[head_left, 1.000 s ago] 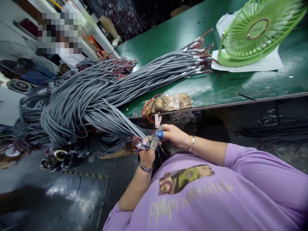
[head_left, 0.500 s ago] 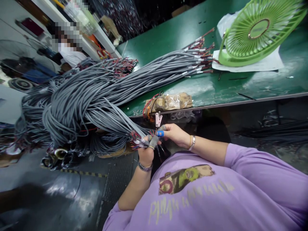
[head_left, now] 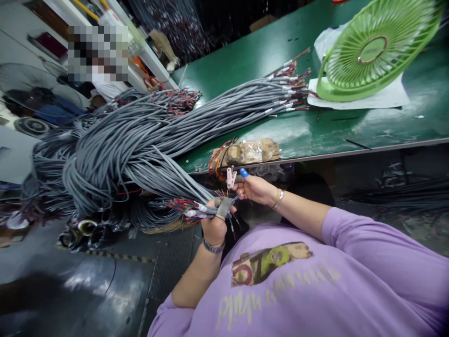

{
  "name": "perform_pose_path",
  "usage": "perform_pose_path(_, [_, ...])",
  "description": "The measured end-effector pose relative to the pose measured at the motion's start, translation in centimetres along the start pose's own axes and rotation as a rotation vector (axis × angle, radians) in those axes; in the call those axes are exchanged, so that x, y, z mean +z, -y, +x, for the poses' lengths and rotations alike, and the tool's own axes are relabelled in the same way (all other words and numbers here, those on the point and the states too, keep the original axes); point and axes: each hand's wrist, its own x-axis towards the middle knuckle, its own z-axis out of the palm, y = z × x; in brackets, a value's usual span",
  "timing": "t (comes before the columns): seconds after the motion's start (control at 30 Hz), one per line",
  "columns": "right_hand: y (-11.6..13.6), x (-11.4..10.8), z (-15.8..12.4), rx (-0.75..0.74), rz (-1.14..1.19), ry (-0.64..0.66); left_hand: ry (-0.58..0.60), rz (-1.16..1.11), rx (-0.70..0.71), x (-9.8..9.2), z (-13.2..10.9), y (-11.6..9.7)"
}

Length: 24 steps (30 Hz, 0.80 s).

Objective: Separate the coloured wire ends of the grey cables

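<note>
My left hand [head_left: 214, 223] is closed around the ends of several grey cables [head_left: 182, 185], whose red and coloured wire tips [head_left: 182, 205] stick out past its grey finger cots. Just to its right, my right hand [head_left: 255, 188], with a blue cot on one fingertip, pinches thin wires coming out of a cable end. Both hands are held below the bench edge, in front of my purple shirt. A pink clip [head_left: 230, 177] hangs just above them.
A large bundle of grey cables [head_left: 119, 145] drapes from the green bench [head_left: 351, 126] down to the left. A green fan [head_left: 375, 47] stands on white paper at the right. A taped brown block [head_left: 250, 150] sits at the bench edge. Another person [head_left: 105, 84] is far left.
My right hand has pulled slightly up and to the right, away from my left hand, drawing the thin wires out. The left hand keeps its hold on the cable ends.
</note>
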Motion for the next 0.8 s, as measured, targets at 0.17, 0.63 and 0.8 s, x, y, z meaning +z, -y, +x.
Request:
perform_pose_path(0.17, [-0.4, 0.8, 0.9, -0.301, -0.221, -0.084, 0.025, 0.014, 0.022, 0.8, 0.5, -0.1])
perform_pose_path(0.63, [-0.6, 2.0, 1.2, -0.443, -0.244, -0.24, -0.002, -0.005, 0.004, 1.4, 0.9, 0.9])
perform_pose_path(0.8, [-0.6, 1.9, 1.8, -0.235, -0.017, -0.077, -0.003, 0.014, 0.003, 1.4, 0.9, 0.9])
